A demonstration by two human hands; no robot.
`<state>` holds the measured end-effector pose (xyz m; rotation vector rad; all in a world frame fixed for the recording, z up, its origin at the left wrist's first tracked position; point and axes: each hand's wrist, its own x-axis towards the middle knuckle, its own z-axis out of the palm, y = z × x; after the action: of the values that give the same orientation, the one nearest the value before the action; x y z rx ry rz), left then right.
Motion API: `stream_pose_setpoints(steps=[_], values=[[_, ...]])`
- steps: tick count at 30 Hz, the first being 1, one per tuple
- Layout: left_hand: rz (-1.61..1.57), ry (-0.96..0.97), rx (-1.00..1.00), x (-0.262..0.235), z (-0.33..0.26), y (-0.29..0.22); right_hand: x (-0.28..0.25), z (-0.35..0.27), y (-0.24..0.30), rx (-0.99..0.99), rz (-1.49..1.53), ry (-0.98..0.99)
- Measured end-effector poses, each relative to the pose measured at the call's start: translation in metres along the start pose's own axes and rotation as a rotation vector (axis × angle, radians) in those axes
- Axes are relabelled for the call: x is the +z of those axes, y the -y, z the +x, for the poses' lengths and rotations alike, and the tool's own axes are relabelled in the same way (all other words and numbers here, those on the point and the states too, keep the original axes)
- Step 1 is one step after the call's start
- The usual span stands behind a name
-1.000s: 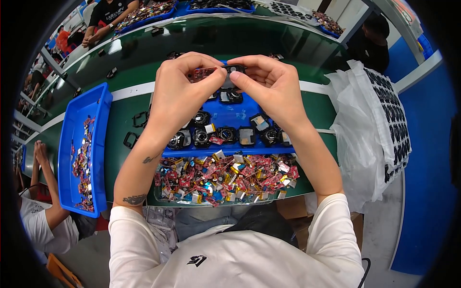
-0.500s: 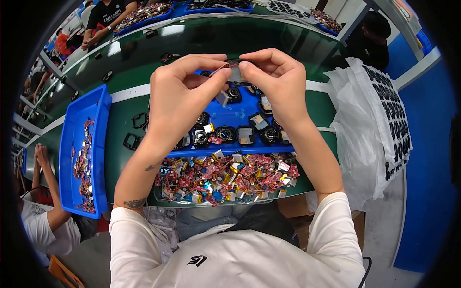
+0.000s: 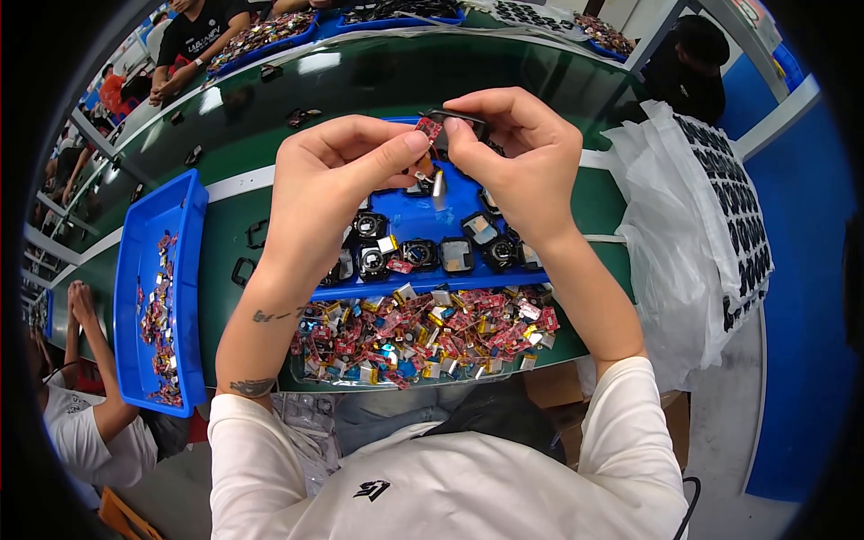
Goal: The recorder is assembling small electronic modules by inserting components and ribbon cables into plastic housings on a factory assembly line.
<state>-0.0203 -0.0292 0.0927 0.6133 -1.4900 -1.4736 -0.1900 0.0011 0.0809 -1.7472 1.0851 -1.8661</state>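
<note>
Between its thumb and fingers, my left hand [image 3: 337, 171] pinches a small red circuit board [image 3: 429, 129]. A silver battery [image 3: 438, 190] dangles from the board. My right hand [image 3: 526, 148] grips a dark watch case [image 3: 461, 117] by its edge, close beside the board; its inside is mostly hidden. Beneath both hands lies a blue tray [image 3: 405, 219] with several black watch cases [image 3: 418, 254] in it. Nearer me, a clear tray holds a heap of red circuit boards and batteries [image 3: 427, 333].
At the left stands a deep blue bin [image 3: 191, 279] with more boards and batteries. White plastic sheeting [image 3: 648, 243] and a stack of black parts [image 3: 738, 207] are at the right. Across the green table [image 3: 378, 76] are more filled trays and a seated person [image 3: 202, 36].
The circuit board and watch case have come apart slightly, the board now hanging lower with its battery. My left hand has shifted a little down, and the right hand has tilted the case.
</note>
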Motion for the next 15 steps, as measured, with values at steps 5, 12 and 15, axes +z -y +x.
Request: stream_pose_setpoints(steps=[5,12,15], values=[[0.017,-0.053,0.024,0.0005,0.0025,0.0065,-0.0018,0.0001,0.0057,0.05,0.06,0.02],[0.053,-0.056,0.056,0.0003,0.0048,0.0091,0.0,-0.0012,0.0004,0.064,0.14,0.048],[0.059,-0.052,0.036,-0.0006,0.0052,0.0085,-0.0004,-0.0006,-0.0002,0.084,0.18,0.051]])
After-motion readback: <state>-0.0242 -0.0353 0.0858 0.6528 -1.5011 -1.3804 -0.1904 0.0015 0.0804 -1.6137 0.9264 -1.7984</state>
